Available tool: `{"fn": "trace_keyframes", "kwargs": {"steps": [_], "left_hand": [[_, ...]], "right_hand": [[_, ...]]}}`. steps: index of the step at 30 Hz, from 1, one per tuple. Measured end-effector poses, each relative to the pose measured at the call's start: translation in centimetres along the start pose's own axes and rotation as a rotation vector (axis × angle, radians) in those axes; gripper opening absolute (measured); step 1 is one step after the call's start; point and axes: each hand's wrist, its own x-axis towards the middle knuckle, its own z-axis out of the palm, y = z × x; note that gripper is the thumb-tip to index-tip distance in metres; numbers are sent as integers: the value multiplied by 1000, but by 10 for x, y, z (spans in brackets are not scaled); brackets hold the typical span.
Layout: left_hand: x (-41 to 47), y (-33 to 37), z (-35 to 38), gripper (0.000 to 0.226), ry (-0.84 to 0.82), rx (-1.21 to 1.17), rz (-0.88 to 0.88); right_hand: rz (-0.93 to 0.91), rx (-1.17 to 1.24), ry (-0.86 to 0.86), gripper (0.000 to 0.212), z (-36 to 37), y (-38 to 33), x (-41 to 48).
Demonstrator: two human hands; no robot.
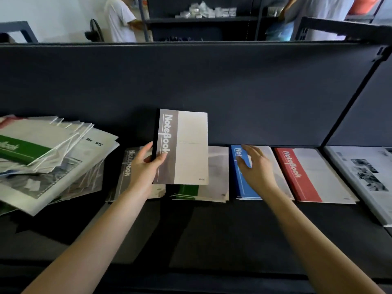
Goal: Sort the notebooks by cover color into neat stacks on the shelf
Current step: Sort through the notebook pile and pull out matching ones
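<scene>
Left hand (146,166) grips a grey notebook (184,145) by its dark spine. The thumb lies on the front cover and the fingers curl behind. The notebook is held up above the shelf (212,230), with its cover facing the camera. The word "NoteBook" runs down its grey band.

Right hand (256,168) is at 3 o'clock from the notebook. Its fingers are spread and straight, and it holds nothing. It is over a blue stack (244,187); I cannot tell if it touches it.

Four stacks lie in a row near the back of the shelf. A grey stack (125,172) is at 7 o'clock from the held notebook, partly hidden by the left hand. A green stack (187,190) is at 6 o'clock, under the notebook. Next comes the blue stack. A red stack (305,175) lies just beside it at 3 o'clock.

A messy pile (42,153) of mixed notebooks lies at 9 o'clock, near the grey stack. Black-and-white sheets (360,177) lie past the red stack at 3 o'clock.
</scene>
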Motion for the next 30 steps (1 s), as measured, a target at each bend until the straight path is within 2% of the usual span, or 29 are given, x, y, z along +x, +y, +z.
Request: {"fn": "trace_keyframes", "kwargs": {"steps": [2, 5, 7, 12, 15, 20, 25, 30], "left_hand": [[4, 4, -11, 58, -4, -21, 2], [7, -1, -29, 56, -10, 45, -1], [6, -7, -44, 56, 12, 127, -5], [3, -12, -88, 60, -18, 266, 53], [3, -14, -115, 63, -26, 453, 121], [-1, -23, -140, 67, -138, 698, 276], [6, -31, -147, 100, -380, 904, 173], [16, -40, -140, 109, -410, 955, 153]], "right_hand": [[35, 180, -107, 54, 20, -32, 1], [145, 549, -385, 71, 61, -68, -2], [200, 651, -399, 75, 92, -81, -3], [96, 429, -279, 64, 139, -101, 2], [54, 314, -314, 69, 154, -110, 6], [8, 110, -334, 75, 183, -125, 2], [38, -2, -338, 75, 200, -123, -6], [21, -54, -384, 58, 199, -126, -9]]}}
